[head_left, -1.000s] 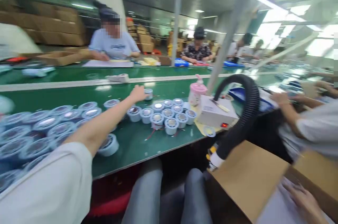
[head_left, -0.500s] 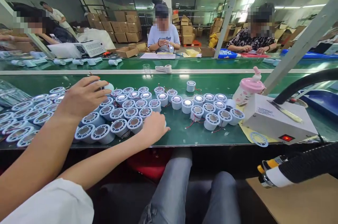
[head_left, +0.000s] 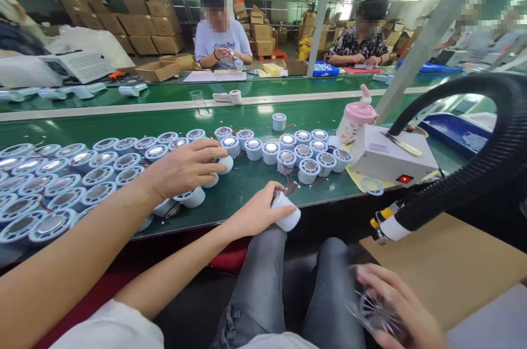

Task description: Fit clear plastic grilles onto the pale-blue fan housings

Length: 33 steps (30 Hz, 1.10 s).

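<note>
My left hand [head_left: 263, 209] grips a pale blue cylindrical housing [head_left: 287, 216], tilted at the table's front edge above my knee. The thumb lies along its near side and the fingers reach round its far side. Low on the right, my right hand [head_left: 397, 302] is closed on a round spoked grille [head_left: 376, 310], dark or see-through and blurred by motion. Many similar housings [head_left: 99, 175] stand in rows to the left, with metallic discs on top and thin red wires. A smaller group of housings [head_left: 309, 169] stands just beyond my left hand.
Another person's hand [head_left: 189, 168] reaches from the left over the rows. At right are a white box [head_left: 391, 154] with a lit red switch, a black flexible hose [head_left: 453, 184], a loose pale ring [head_left: 372, 186] and a pink-lidded cup [head_left: 358, 118]. Cardboard [head_left: 444, 250] lies below.
The view has swung right. My left hand has brought a housing from the rows to the table edge. My right hand has come into view with the grille. The other person's hand has shifted along the rows.
</note>
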{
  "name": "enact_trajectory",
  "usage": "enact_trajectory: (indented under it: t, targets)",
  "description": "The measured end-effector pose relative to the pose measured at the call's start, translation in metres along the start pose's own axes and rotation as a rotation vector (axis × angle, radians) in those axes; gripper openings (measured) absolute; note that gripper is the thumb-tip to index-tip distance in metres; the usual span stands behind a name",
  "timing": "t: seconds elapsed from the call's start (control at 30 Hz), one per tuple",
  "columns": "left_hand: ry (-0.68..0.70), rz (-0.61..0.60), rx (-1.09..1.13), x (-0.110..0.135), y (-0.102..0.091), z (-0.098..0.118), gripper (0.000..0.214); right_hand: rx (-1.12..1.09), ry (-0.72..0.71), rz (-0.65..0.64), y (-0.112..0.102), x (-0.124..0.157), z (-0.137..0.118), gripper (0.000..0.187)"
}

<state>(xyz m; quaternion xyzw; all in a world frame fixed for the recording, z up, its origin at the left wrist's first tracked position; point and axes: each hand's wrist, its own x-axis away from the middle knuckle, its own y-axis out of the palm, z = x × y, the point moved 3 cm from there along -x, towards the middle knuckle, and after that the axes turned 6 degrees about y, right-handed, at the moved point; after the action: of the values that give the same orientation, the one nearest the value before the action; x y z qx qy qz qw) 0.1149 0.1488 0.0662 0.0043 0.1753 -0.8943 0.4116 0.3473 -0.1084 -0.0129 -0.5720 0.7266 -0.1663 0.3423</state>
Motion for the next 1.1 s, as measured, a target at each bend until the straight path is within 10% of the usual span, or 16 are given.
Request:
enact_trajectory:
  t: [0.1, 0.23, 0.4, 0.57, 0.67, 0.8, 1.1]
  targets:
    - [-0.363, -0.252, 0.375, 0.019, 0.077, -0.026, 0.027, 0.219, -0.105, 0.025, 0.031, -0.006, -0.027, 0.054]
    - [-0.736, -0.551, 0.644, 0.042, 0.113, -0.036, 0.042, 0.349, -0.052, 0.024, 0.039, -0.022, -0.038, 0.048]
    - [-0.389, -0.801, 0.294, 0.043, 0.114, -0.022, 0.027, 0.473, 0.005, -0.163, 0.038, -0.034, -0.033, 0.045]
    - [0.087, -0.622, -0.137, 0.041, 0.11, -0.006, 0.016, 0.328, 0.141, -0.277, 0.04, -0.032, -0.028, 0.019]
    - [0.091, -0.55, -0.154, 0.043, 0.109, -0.013, 0.034, 0.049, 0.278, -0.286, 0.035, -0.03, -0.031, 0.003]
    - [0.13, -0.473, -0.09, 0.047, 0.112, -0.032, 0.069, -0.196, 0.423, -0.174, 0.028, -0.032, -0.033, 0.033]
    - [0.129, -0.591, 0.151, 0.054, 0.122, -0.046, 0.071, -0.747, 0.699, 0.004, 0.033, -0.027, -0.004, 0.031]
